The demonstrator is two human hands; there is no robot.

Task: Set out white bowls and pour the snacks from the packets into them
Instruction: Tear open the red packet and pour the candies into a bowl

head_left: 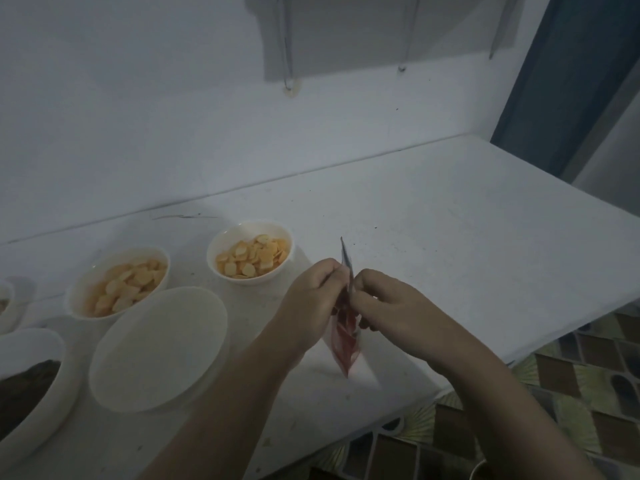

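A small red plastic snack packet (346, 327) hangs edge-on between the two hands above the white counter (450, 237), its long axis running near-to-far and tilted, with the top corner pointing away toward the wall and the bottom corner dipping toward the near edge. The left hand (311, 292) pinches the packet's upper part from the left, fingers curled onto it; the right hand (384, 303) pinches the same upper part from the right, its fingers curled too. The two hands nearly meet across the thin film, so the coming move looks like a tear or pull-apart at the top seam; whether the seam is already open cannot be told.

The empty wide white bowl (159, 348) sits just left of the left forearm, nearer to that hand than to the right, so the pour would probably swing leftward. Beyond it stand two round white bowls of pale orange crackers, one at far centre (251, 252) and one further left (119, 285). At the near left a white bowl with a dark filling (31, 379) is partly cut off by the frame.
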